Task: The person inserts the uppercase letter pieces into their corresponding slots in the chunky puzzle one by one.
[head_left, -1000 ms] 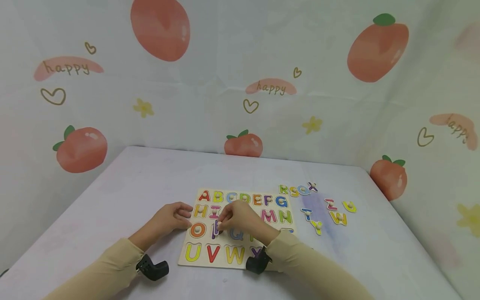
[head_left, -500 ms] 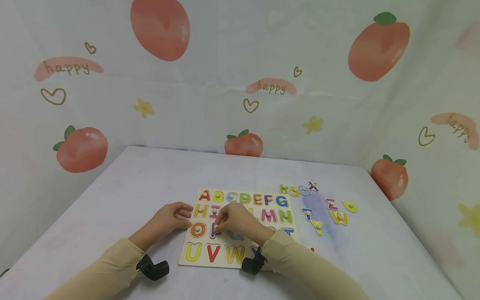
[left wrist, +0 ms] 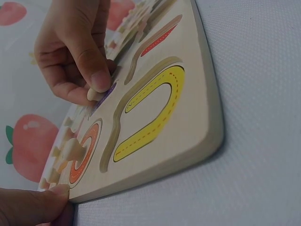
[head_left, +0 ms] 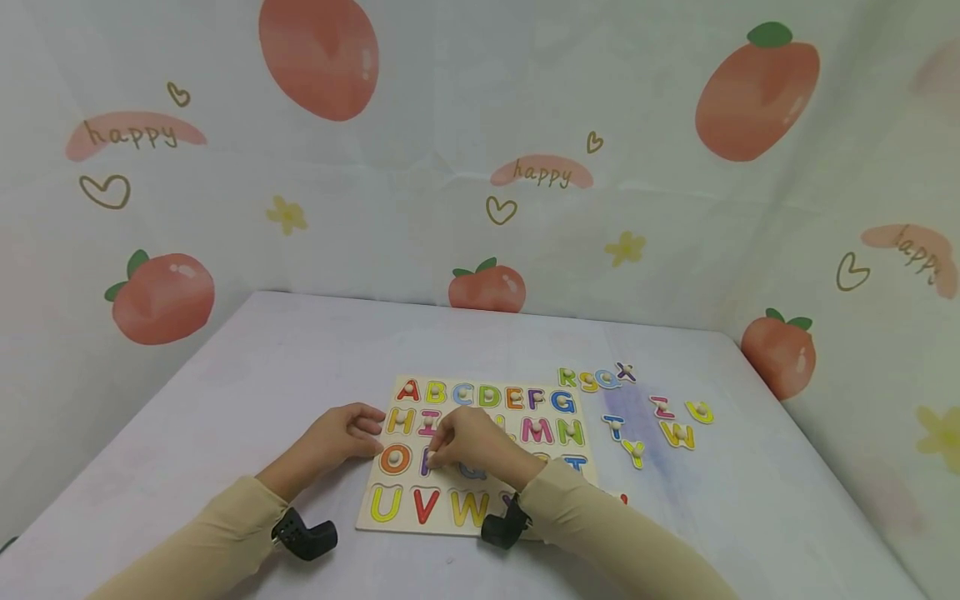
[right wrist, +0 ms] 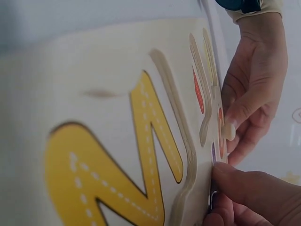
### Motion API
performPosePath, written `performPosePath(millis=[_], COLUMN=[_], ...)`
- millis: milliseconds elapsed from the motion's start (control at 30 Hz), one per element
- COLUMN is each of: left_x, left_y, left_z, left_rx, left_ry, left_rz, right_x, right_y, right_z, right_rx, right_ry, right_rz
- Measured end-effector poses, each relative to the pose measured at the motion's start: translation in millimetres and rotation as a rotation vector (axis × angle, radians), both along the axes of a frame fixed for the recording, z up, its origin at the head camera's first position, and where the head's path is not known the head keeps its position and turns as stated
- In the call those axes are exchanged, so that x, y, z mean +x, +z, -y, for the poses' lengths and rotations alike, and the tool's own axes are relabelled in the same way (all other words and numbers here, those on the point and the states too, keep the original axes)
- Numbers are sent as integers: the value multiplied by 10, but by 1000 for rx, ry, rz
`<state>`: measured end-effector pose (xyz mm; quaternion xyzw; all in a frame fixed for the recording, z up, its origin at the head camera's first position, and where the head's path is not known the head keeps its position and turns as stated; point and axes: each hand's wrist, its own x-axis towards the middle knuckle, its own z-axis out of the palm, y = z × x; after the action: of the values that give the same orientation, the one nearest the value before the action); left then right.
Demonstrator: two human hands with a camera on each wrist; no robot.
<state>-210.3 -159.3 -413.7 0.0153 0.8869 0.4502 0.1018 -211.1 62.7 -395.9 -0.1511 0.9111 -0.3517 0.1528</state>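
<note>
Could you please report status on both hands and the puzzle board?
Right hand pinching the knob of the purple P beside orange O. Left hand touching the puzzle board at its left edge. Nothing visibly blocking the P.

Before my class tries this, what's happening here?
A person's right hand pinches the pale round knob of a purple letter P at its slot in the pale wooden alphabet board. The left hand touches its left edge. The yellow U slot is empty; coloured knobbed letters lie loose to the right.
</note>
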Motion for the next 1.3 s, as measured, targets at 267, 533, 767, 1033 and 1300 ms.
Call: performPosePath(millis=[267,533,767,1033,1300], left_x=[1,-6,3,4,-5], left_y=[10,-6,3,-3,-24], left_z=[4,8,6,9,11], left_rx=[0,-3,3,-10,-20], left_ry=[-1,-4,-3,-3,1], left_rz=[13,9,10,-2,-10], right_x=[-16,-16,-41,-87,-104], right_y=[4,20,79,293,469], right_z=[15,-3,-101,-387,-888], right_rx=[30,16,4,-121,-243], right_ry=[13,25,17,3,-54], right_rz=[-10,15,21,7,-6])
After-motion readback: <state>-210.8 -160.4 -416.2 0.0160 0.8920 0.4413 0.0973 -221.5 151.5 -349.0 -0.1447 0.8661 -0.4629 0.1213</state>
